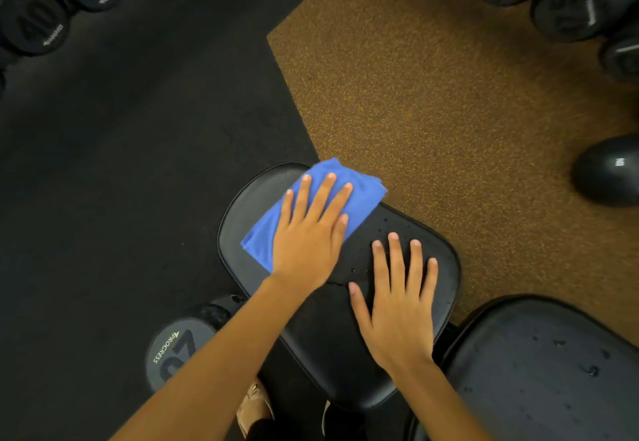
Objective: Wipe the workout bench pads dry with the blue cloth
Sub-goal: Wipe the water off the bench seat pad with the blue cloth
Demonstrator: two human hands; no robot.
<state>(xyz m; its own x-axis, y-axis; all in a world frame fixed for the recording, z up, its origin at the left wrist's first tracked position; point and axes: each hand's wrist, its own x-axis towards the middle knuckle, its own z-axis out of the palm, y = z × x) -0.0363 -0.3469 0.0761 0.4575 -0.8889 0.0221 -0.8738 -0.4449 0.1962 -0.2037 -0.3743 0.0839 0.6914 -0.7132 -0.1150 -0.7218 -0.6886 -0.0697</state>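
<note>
A folded blue cloth [359, 191] lies on the far end of the black seat pad [325, 330]. My left hand [307, 233] presses flat on the cloth with straight fingers. My right hand [397, 302] rests flat on the bare pad just right of it, fingers spread. Water droplets dot the pad between the two hands. A second black pad [539, 371] at lower right also carries water drops.
A dumbbell marked 20 [176, 350] lies on the black floor left of the bench. Racked dumbbells line the top left [38, 22] and top right [567, 8]. A dark ball [608, 171] sits on the brown speckled mat. A shoe [256, 406] shows below the pad.
</note>
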